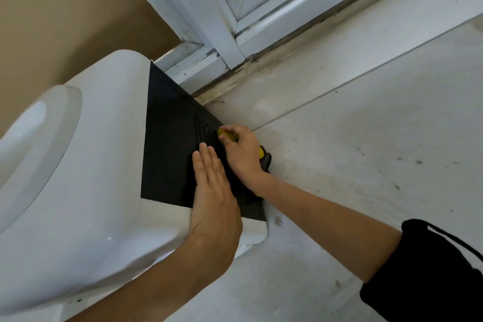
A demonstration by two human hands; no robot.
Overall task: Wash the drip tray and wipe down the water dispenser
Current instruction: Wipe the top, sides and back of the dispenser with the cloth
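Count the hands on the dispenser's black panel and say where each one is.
2. The left hand lies flat, fingers together, on the black panel. The right hand is at the panel's vent slats near its right edge, gripping a yellow-and-black sponge. None seems hidden.

We see the water dispenser (86,178) at left, window frame (222,21) behind it, both hands on its side panel (170,144), floor (366,151) at right.

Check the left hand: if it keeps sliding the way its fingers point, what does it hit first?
The left hand lies flat on the dispenser's black panel, fingers pointing up the picture. Just ahead are the panel's ribbed vent slats, close by the right hand holding a yellow tool. Probably the slats first; depth is unclear.
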